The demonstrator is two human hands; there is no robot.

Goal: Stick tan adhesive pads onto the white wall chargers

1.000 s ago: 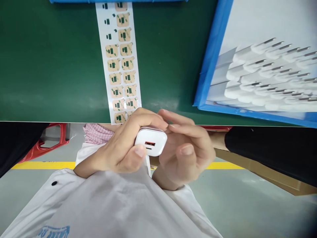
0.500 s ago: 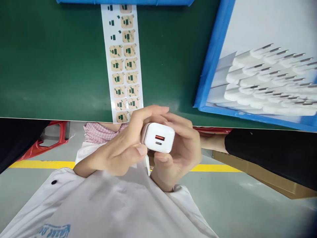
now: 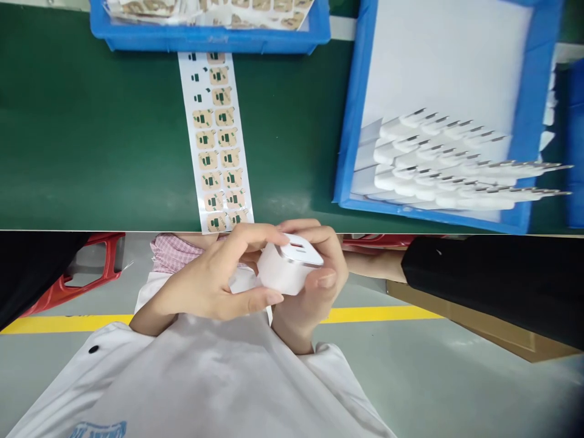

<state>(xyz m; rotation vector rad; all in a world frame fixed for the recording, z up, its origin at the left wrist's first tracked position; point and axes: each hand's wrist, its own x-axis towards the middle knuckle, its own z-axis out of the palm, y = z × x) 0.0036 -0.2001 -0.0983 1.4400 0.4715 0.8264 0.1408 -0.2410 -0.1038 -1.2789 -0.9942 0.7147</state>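
A white USB charger (image 3: 283, 271) is held between my two hands, just in front of the table edge. Its port face, with a wide slot and a narrow one, tilts up and away from me. My left hand (image 3: 214, 274) grips it from the left, with a finger on the top rim and the thumb at its lower side. Around its right side wraps my right hand (image 3: 319, 274), thumb near the front corner. On the table beyond lies a white sheet of tan adhesive stickers (image 3: 218, 149) with square cut-outs; a few stickers are gone from its upper left.
A blue tray (image 3: 347, 152) on the right holds rows of white chargers (image 3: 424, 164) with metal prongs. Another blue bin (image 3: 210, 39) at the back contains more sticker sheets. Dark-sleeved arms of other people (image 3: 479, 280) show at both sides, with red stools (image 3: 98, 267) below the table.
The charger has been tipped so its port face points upward and its side wall shows. My left fingers have shifted onto its rim. The camera view has tilted up, showing more of both bins.
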